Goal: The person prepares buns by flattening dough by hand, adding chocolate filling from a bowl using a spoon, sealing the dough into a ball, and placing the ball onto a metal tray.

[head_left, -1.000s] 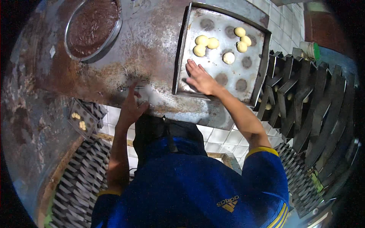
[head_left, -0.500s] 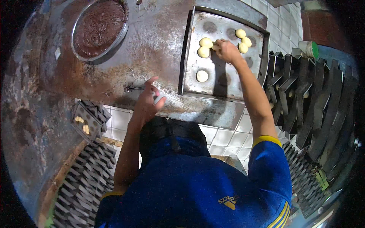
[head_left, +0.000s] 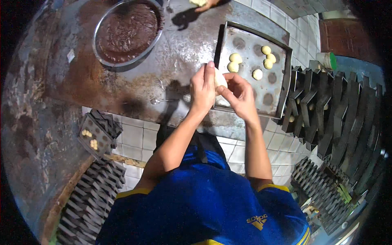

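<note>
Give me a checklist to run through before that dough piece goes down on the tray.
1. Dough piece held by both hands: ok, left hand and right hand cup it.
2. Free spots on the tray: ok, near half is bare.
3. Five dough balls set apart from that space: ok.
4. Tray flat on the table: ok.
5. Dough fully shaped: cannot tell, hands hide it.

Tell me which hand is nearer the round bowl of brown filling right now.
Left. The left hand is on the side of the dough piece toward the bowl, up and to its left; the right hand is farther, over the tray.
</note>
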Motion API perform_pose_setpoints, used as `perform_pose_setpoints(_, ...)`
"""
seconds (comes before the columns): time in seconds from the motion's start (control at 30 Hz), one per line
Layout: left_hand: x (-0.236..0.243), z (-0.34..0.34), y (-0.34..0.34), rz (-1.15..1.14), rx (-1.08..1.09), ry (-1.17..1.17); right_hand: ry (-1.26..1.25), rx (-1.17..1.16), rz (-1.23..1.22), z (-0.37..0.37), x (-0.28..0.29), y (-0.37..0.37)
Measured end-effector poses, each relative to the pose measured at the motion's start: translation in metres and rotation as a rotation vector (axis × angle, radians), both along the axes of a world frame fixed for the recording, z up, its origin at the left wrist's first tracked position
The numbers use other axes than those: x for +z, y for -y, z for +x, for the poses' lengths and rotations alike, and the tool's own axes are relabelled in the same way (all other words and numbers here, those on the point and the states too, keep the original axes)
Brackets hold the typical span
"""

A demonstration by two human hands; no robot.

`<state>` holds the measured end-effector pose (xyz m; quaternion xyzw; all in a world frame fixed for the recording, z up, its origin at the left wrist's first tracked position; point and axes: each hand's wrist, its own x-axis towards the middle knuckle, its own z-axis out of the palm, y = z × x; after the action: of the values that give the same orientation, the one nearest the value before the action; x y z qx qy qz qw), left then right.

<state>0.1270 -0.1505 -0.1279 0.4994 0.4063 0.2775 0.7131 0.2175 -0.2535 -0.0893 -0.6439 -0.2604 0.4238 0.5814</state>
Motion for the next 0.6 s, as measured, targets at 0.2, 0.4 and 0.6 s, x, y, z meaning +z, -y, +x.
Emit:
perform_pose_setpoints(0.2, 0.066, -0.032, -0.067, -0.084, 0.086, 0.25, 0.117, -0.433, 0.084, -0.065, 0.031, -0.107)
perform_pose_setpoints(0.4, 0.081, -0.09, -0.121, -0.096, 0.123, 0.37, 0.101, -0.229, 0.219, -0.085, 0.052, -0.16)
perform_pose_setpoints(0.6, 0.077, -0.14, -0.171, -0.382, 0.131, 0.609, -0.085, -0.033, 0.12, -0.117, 0.087, -0.196)
